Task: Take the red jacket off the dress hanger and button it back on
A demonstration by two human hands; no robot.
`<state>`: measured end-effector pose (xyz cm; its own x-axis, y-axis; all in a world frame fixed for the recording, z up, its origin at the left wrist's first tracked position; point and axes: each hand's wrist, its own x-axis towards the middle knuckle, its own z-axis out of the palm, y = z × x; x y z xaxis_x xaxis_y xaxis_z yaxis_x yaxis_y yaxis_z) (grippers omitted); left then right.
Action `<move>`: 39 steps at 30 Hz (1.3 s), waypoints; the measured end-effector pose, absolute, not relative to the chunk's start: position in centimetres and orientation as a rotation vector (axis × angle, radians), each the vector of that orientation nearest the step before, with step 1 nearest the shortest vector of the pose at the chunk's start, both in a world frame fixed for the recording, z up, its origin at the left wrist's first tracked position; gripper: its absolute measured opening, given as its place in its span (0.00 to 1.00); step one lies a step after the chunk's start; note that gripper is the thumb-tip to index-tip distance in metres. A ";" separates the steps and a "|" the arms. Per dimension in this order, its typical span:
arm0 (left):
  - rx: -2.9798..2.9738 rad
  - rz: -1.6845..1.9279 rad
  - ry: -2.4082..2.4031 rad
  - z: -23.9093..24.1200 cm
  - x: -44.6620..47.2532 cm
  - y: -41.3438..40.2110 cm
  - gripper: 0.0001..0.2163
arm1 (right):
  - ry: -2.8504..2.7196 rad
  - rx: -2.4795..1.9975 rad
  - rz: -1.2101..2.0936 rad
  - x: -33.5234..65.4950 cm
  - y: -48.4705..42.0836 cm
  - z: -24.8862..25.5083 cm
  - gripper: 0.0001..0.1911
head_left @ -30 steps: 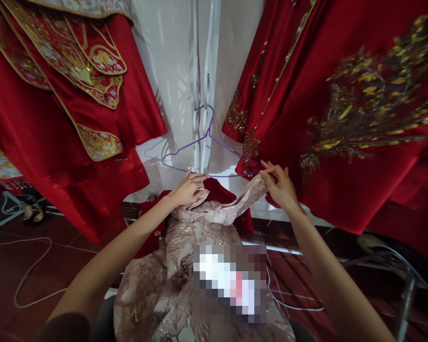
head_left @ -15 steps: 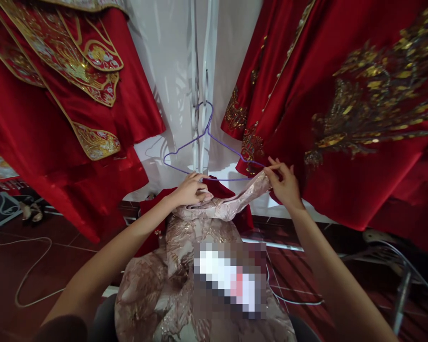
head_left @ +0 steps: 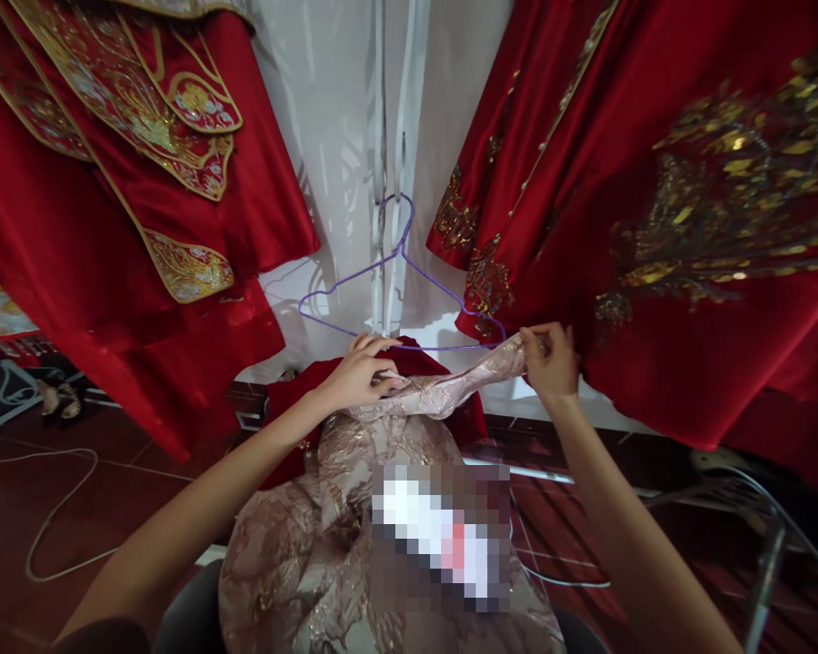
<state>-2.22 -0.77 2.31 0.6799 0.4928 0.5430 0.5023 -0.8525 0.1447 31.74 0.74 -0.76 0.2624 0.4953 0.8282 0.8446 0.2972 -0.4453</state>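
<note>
A pinkish-beige garment [head_left: 388,445] with metallic gold patterning lies over my lap, its upper band stretched between my two hands. My left hand [head_left: 361,371] pinches the band near its left part, fingers closed on the cloth. At the band's right end, my right hand [head_left: 552,361] grips the fabric between thumb and fingers. Just beyond the hands hangs a purple wire hanger [head_left: 402,245], its lower bar behind the band. Whether the band touches the hanger I cannot tell. A pixelated patch [head_left: 443,536] hides part of the garment.
Red embroidered garments [head_left: 265,182] hang at left, and a red garment with gold sequins [head_left: 654,363] hangs at right. A white pole [head_left: 395,109] stands behind the hanger. Shoes [head_left: 61,400] and a white cable [head_left: 47,518] lie on the floor; a metal frame [head_left: 767,572] is at lower right.
My right hand has shifted a little right and down, its fingers now curled tighter, and the band is drawn straighter. The left hand stays on the cloth. The hanger has swung slightly.
</note>
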 end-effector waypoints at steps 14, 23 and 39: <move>-2.838 -0.918 -0.897 2.1 -2.0 -0.6 0.08 | -1.385 -1.367 -0.323 29.9 -0.3 1.3 0.14; -2.864 -0.963 -0.949 2.6 -2.3 -0.9 0.08 | -1.391 -1.405 -0.344 29.8 0.5 1.7 0.15; -3.041 -1.248 -0.887 3.7 0.0 -1.4 0.10 | -1.490 -1.270 -0.257 22.7 3.8 6.4 0.14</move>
